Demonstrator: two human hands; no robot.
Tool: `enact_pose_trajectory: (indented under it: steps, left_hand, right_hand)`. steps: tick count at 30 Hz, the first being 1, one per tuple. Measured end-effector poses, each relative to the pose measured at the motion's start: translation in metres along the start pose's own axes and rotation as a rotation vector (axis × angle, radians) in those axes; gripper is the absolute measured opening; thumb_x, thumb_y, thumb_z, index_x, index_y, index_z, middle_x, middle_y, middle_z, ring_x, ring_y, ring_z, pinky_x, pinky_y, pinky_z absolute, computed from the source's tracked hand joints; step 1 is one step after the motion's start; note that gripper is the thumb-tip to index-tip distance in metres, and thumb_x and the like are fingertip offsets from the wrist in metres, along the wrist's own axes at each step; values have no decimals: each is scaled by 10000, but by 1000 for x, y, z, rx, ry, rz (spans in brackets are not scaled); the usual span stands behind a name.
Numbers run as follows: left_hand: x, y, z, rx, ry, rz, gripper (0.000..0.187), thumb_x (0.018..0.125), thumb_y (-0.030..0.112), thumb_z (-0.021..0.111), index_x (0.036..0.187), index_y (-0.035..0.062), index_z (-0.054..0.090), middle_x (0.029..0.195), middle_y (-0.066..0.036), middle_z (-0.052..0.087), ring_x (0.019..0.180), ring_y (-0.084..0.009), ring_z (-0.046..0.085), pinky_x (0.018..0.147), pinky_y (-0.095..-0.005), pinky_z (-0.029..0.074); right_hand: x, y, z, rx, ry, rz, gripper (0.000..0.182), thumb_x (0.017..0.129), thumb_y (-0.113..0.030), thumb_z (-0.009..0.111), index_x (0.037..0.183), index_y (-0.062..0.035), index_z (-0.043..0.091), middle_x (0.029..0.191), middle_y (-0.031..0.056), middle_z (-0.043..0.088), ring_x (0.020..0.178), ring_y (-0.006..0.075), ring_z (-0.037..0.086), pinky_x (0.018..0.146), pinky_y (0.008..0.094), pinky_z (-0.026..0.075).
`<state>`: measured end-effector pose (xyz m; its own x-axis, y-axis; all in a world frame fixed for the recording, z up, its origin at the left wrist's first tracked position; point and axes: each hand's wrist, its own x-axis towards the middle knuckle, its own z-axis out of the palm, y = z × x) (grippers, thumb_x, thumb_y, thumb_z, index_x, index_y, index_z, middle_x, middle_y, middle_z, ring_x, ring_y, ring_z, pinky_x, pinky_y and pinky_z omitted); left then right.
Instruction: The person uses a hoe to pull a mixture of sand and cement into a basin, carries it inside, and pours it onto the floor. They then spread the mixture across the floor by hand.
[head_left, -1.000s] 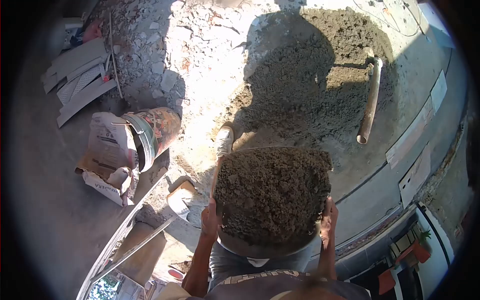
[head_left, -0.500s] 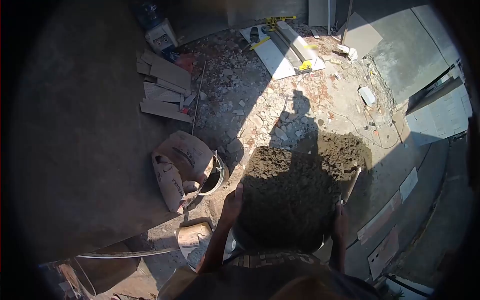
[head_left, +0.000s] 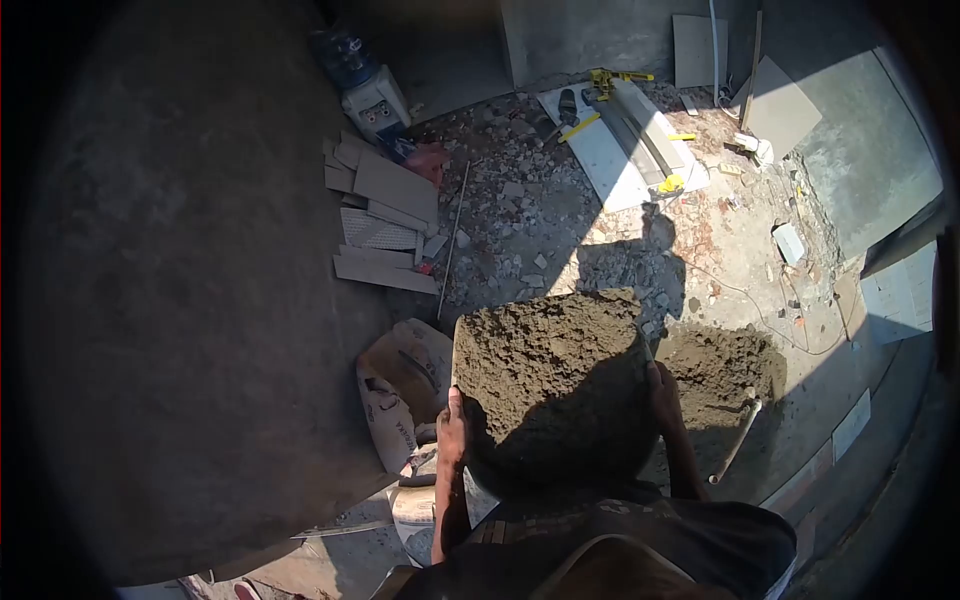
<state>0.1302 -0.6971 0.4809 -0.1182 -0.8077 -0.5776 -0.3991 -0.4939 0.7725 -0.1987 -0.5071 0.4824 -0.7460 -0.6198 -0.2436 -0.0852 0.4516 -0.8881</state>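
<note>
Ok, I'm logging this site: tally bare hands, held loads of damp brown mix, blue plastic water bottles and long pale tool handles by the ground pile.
Bare left hand, right hand: 2
Held load: 1
Water bottle: 1
Tool handle: 1
Total: 5

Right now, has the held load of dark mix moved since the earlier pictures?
Yes. The load of dark mix has shifted left in the view, toward the paper sack: the gap between them has nearly closed.

Mix (head_left: 550,345) in the pan (head_left: 455,352), sack (head_left: 388,418) to its left, heap (head_left: 728,362) to its right, rubble (head_left: 515,205) behind.
</note>
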Motion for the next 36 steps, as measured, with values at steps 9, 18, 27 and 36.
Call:
enact_pose_trajectory:
  steps: [9,18,27,36]
  left_hand:
    - [91,124,32,1,98,-254,602,1025,552,413,786,32,597,472,32,376,427,-117,377,418,-331,276]
    - [212,274,52,33,102,79,646,1041,514,318,1069,-44,642,922,-208,672,874,-342,629,823,-449,446]
    - [406,469,20,26,147,145,720,1027,554,349,1327,-79,515,1260,-282,590,1190,-362,560,1010,-390,401]
    - [583,645,17,182,132,186,747,1034,562,308,1031,-115,623,918,-292,647,882,-394,601,817,-478,438]
  right_hand:
    - [173,-140,-6,-47,-44,-30,402,1048,-359,418,942,-7,581,800,79,560,783,173,501,731,356,431]
    - [353,-213,54,-157,-116,-67,409,1048,-367,415,923,-6,563,779,66,527,767,165,480,715,342,422]
    - [557,-352,163,-292,-127,-209,440,1058,-342,392,1130,34,607,997,157,664,924,224,597,825,370,464]
    - [734,-497,222,-114,-111,-82,464,1055,-348,381,1132,44,615,1043,203,673,958,277,623,849,403,472]
